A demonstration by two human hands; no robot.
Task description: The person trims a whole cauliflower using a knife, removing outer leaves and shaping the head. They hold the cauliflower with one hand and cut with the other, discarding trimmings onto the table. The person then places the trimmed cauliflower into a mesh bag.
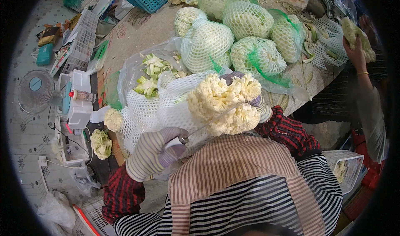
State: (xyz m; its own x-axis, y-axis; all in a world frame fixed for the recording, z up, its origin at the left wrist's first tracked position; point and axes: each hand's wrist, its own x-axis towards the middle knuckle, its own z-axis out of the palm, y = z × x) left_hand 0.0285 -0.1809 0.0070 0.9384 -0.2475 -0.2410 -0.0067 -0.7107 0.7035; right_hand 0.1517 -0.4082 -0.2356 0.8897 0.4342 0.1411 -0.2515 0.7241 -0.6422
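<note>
My left hand (159, 151), in a striped knit glove, is shut on the white handle of a knife (176, 141). The thin knife blade points up and right and lies across a cauliflower head (223, 103). From behind and the right, my gloved right hand (261, 106) grips that cauliflower, its fingers partly hidden by the florets. Below both hands lies white foam netting (170, 117) on the table. Just past the netting, cut cauliflower stems and leaves (151, 73) rest on a clear plastic bag (128, 68).
Several cauliflowers in foam net sleeves (248, 20) crowd the table's far side. Small cauliflower pieces (101, 144) sit at the left edge. At the right, another person's hand (357, 53) holds a cauliflower (357, 39). A desk fan (36, 92) and white crate (354, 170) stand beyond the table.
</note>
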